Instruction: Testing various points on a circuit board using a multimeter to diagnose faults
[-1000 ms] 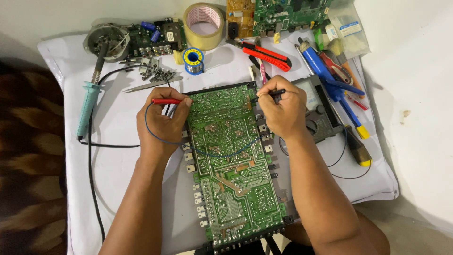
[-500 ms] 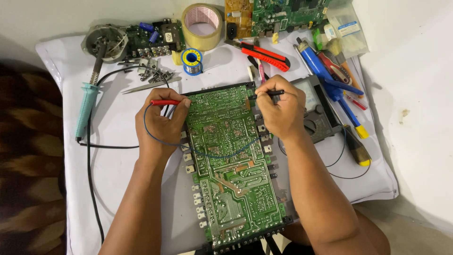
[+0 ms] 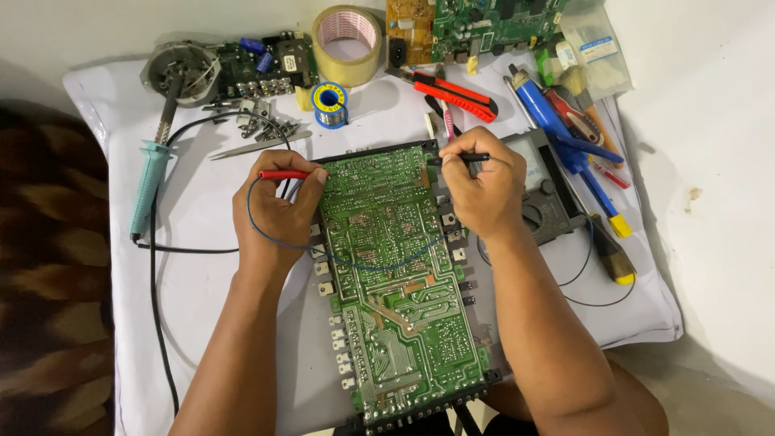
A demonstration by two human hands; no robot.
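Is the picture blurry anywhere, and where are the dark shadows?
In the head view, the green circuit board looks sharp and evenly lit; soft shadows lie on the white cloth beside the left hand and under the right hand; the far left edge is dark and dim; the tape roll shows no strong glare.

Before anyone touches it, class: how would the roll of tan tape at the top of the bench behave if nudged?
The tape roll lies flat on its side, so it would probably slide rather than roll. Its hollow ring shape suggests it is fairly light. Stood on edge, it could roll away.
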